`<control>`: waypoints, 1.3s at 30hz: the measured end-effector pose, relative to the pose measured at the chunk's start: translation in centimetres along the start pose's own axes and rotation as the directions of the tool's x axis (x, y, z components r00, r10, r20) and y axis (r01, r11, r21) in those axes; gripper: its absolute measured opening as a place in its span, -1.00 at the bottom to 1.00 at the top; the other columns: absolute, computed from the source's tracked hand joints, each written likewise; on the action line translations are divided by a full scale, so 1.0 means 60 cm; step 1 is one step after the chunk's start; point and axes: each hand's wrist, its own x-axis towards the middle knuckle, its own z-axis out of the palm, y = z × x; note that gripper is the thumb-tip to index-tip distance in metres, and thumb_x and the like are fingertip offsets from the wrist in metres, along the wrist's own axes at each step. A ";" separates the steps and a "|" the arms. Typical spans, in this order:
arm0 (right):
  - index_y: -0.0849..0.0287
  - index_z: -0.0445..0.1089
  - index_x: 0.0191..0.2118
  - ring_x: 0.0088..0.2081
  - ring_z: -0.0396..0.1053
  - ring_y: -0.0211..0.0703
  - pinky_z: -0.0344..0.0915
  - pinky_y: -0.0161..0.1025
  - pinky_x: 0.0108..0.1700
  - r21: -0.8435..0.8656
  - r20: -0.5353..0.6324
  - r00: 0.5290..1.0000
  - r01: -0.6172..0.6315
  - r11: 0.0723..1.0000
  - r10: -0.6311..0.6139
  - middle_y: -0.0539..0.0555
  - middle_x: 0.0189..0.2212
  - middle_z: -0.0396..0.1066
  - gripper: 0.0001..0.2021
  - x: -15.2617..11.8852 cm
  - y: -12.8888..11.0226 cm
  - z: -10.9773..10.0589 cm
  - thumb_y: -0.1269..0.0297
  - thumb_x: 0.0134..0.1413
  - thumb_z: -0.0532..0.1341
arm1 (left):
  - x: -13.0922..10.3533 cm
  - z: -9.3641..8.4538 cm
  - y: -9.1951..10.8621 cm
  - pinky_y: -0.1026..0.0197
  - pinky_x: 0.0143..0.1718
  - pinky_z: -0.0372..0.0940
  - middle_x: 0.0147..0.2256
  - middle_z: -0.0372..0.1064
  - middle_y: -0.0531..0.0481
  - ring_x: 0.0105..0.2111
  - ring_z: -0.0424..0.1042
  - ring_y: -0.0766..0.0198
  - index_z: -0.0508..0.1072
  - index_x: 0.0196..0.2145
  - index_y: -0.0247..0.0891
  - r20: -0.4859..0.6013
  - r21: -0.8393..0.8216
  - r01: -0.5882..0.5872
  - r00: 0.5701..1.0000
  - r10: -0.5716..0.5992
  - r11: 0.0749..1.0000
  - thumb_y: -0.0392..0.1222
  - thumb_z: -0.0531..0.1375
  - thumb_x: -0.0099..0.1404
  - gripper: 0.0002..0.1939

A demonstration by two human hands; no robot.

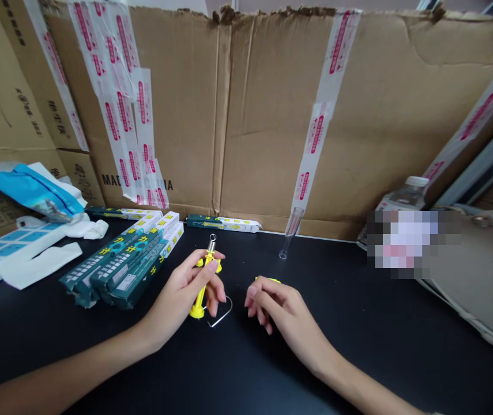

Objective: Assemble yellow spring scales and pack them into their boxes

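My left hand (200, 280) is closed around the yellow inner part of a spring scale (200, 300), held tilted over the black table. A metal ring tops this part, and a bent wire hook (224, 316) shows beneath my fingers; where the wire attaches is hidden. To the right, my right hand (278, 302) has its fingers curled on a small yellow piece (274, 280). Only that piece's edge shows, so its shape cannot be made out. Behind the hands, a clear tube (290, 232) leans against the cardboard.
Several dark green and white boxes (142, 259) lie at left, with another box (224, 223) along the cardboard wall (263, 127). A power strip (17, 242) and blue packet (34, 187) sit far left. At right are a capped bottle (406, 196) and a beige bag (475, 271).
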 end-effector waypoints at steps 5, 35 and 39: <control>0.19 0.44 -0.19 -0.55 0.18 -0.34 0.15 -0.41 -0.59 0.156 0.022 1.000 -0.024 0.987 0.021 0.00 -0.44 0.37 -0.65 0.003 -0.002 0.000 -0.03 0.20 0.18 | 0.007 -0.009 0.000 0.42 -0.73 0.03 -0.51 0.38 0.12 -0.75 0.21 0.48 0.28 0.00 -0.23 -0.065 -0.060 0.007 0.998 -0.011 0.998 0.09 0.22 0.31 -0.56; 0.21 0.27 -0.51 -0.60 -0.04 -0.43 -0.17 -0.40 -0.57 0.625 0.571 0.821 -0.421 0.657 -0.016 -0.11 -0.63 0.18 -0.56 -0.002 -0.001 0.006 0.05 -0.12 0.49 | -0.046 0.013 0.010 0.18 -0.47 0.37 -0.34 0.64 -0.04 -0.57 0.52 0.17 0.63 -0.09 0.01 0.294 0.465 -0.434 0.898 0.327 0.772 -0.20 0.30 0.28 -0.75; 0.20 0.26 -0.51 -0.62 -0.07 -0.44 -0.14 -0.40 -0.58 0.600 0.545 0.839 -0.398 0.694 0.010 -0.13 -0.63 0.17 -0.53 -0.002 -0.002 0.010 -0.06 -0.11 0.46 | -0.048 0.013 0.006 0.17 -0.52 0.37 -0.43 0.63 -0.03 -0.70 0.40 0.25 0.62 -0.08 -0.03 0.270 0.463 -0.407 0.911 0.312 0.787 -0.23 0.30 0.27 -0.74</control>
